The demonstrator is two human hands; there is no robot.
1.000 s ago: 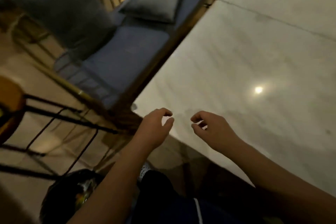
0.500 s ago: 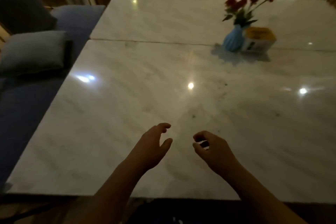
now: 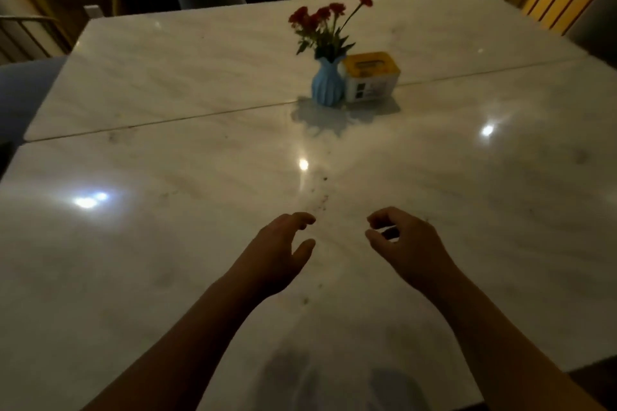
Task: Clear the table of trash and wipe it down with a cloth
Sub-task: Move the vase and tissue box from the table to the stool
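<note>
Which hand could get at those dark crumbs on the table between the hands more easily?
Probably the left hand: its fingertips are just beside the crumbs, while the right hand sits further off to the side. Both hands are empty, fingers loosely curled.

Dim, warm light; lamp glare spots gleam on the glossy table (image 3: 133, 243), soft overall, edges bowed by the wide lens.

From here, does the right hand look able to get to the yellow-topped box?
Probably yes, with a forward stretch: the right hand is empty, bare table lies between, and the blue vase stands left of the yellow-topped box.
</note>
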